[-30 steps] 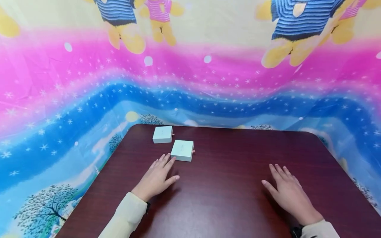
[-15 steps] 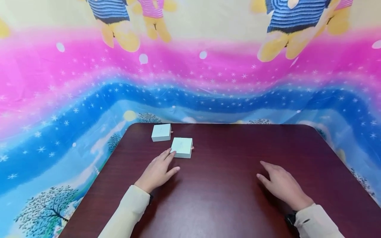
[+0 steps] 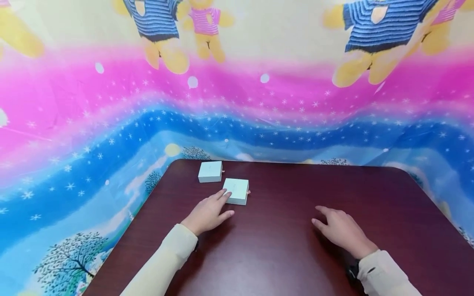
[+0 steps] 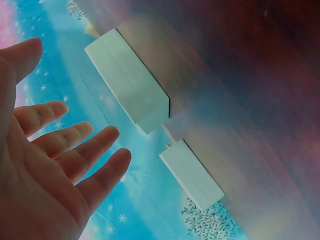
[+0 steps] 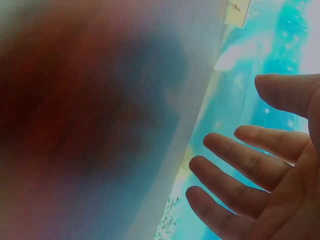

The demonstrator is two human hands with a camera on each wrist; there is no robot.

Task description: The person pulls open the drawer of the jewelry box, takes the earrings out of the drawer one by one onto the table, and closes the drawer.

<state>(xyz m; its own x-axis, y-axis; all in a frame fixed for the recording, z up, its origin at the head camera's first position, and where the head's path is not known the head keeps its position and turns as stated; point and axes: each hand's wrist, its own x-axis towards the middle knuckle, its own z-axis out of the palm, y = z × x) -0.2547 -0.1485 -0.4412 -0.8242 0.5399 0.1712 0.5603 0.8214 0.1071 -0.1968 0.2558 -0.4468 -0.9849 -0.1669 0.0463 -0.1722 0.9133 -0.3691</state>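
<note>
Two small pale mint-white boxes lie flat on the dark brown table (image 3: 274,246). The nearer box (image 3: 237,190) has a small pinkish tab on its right side; the other box (image 3: 210,171) sits behind it to the left, with a similar tab. My left hand (image 3: 207,213) reaches toward the nearer box, fingers extended, the fingertips overlapping its front left corner in the head view. In the left wrist view that hand (image 4: 55,150) has its fingers spread and nothing between them. Off to the right, my right hand (image 3: 343,230) hovers over the table with relaxed fingers, holding nothing.
A cartoon-printed cloth (image 3: 252,98) with bears, snowflakes and trees hangs behind the table and along its sides. Both boxes are near the table's far left corner. Dark bands show at both wrists, under cream sleeves (image 3: 163,255).
The right hand has moved left over the table, its fingers closer together. My left fingertips have edged slightly further over the nearer box's corner. The head view has shifted a little; both boxes stay put.
</note>
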